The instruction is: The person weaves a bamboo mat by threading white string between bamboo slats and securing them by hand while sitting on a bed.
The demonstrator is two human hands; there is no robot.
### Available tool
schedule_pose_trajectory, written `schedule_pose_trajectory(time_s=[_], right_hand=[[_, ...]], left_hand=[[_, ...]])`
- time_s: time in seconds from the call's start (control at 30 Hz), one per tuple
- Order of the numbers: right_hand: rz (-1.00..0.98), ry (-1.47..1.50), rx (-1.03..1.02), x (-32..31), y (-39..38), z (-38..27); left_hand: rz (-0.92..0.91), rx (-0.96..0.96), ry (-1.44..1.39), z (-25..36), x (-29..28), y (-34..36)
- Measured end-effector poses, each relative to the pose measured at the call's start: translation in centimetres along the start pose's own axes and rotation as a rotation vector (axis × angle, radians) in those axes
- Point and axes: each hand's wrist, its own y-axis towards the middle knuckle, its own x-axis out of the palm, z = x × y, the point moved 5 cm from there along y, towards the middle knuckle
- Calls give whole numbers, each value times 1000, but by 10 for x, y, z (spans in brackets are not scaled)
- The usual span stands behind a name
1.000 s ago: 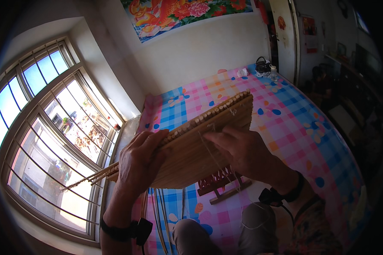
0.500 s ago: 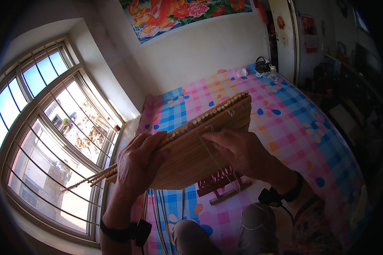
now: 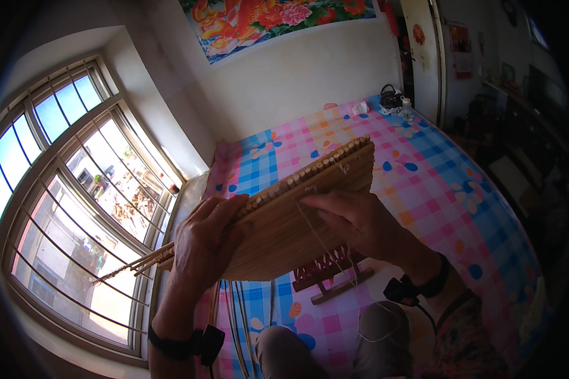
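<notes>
A flat panel of straw-coloured plant stalks (image 3: 278, 243), laid side by side, is held tilted in front of me. A row of round cut stalk ends lines its upper edge. My left hand (image 3: 202, 237) grips the panel's left part, fingers over the upper edge and thumb on the near face. My right hand (image 3: 357, 224) is curled against the near face, its index fingertip beside a small stitch near the upper edge. What its fingers pinch is hidden. A pale thread (image 3: 313, 227) hangs from that stitch, passes by the right hand and loops down over my right knee.
Longer stalks (image 3: 136, 264) stick out left toward the barred window (image 3: 82, 208). Below the panel, a dark red wooden rack (image 3: 335, 278) and several loose stalks (image 3: 237, 316) lie on the checked bedspread (image 3: 436, 208). A black bag (image 3: 391, 99) and a bottle (image 3: 406, 110) stand at the far edge.
Hardly anything differs. The right hand has shifted very slightly against the panel, while the left hand keeps its grip in the same place.
</notes>
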Motion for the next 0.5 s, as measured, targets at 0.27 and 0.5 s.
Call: schedule_pose_trajectory(time_s=[0.27,0.5], right_hand=[[-3,-133,4,1,3,-12],[-19,-125,-48,1,4,-13]], left_hand=[[0,-7,11,2,-3,-2],[10,7,15,2,-4,-3]])
